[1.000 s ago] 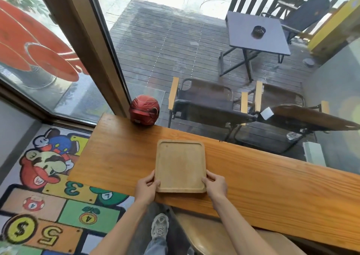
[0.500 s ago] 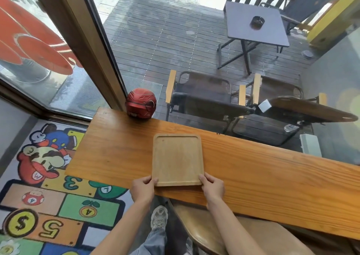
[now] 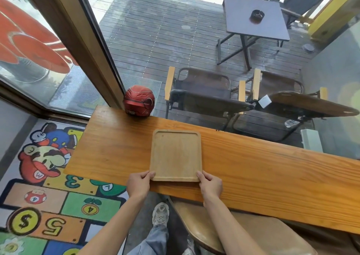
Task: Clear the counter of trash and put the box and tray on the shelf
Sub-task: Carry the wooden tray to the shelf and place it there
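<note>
A pale wooden tray (image 3: 176, 154) with a raised rim and nothing in it lies on the long orange-brown wooden counter (image 3: 253, 169). My left hand (image 3: 138, 184) grips its near left corner and my right hand (image 3: 210, 184) grips its near right corner. The tray's near edge casts a shadow on the counter and looks slightly lifted. No box or trash shows on the counter.
A red helmet (image 3: 139, 100) sits at the counter's far left by the window post. A wooden stool seat (image 3: 233, 233) stands under the counter's near edge, beside my shoe (image 3: 160, 214). A cartoon rug (image 3: 44, 186) covers the floor at left. Patio chairs and a table lie beyond the glass.
Both hands have stayed on the tray's near corners. The tray's near edge has come up a little off the counter. The view has shifted slightly.
</note>
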